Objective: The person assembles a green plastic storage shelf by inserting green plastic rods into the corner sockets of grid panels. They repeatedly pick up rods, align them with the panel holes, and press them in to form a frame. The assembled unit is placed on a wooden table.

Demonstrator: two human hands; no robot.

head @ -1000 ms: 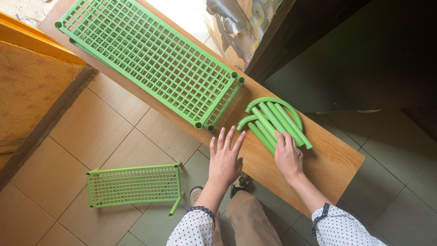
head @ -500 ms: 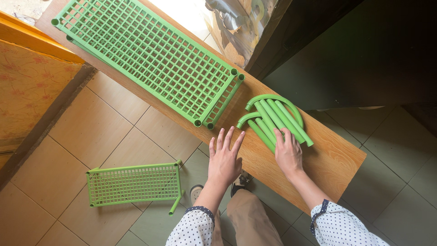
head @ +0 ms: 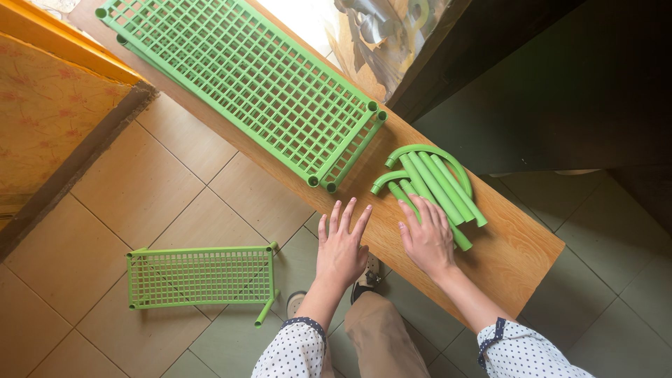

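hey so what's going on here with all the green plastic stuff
A person leans over a wooden board with both hands flat and open. The right hand rests on a bundle of green tubes, some straight and some curved. The left hand lies on bare wood beside them. Stacked green grid shelves lie further along the board, and a smaller grid shelf sits on the tiled floor.

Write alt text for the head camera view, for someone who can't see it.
Seen from above, a person's right hand rests on a bundle of green plastic tubes on a wooden board, while the left hand lies flat and spread beside it. A large green grid shelf lies further along the board, and a smaller green grid shelf sits on the tiled floor.
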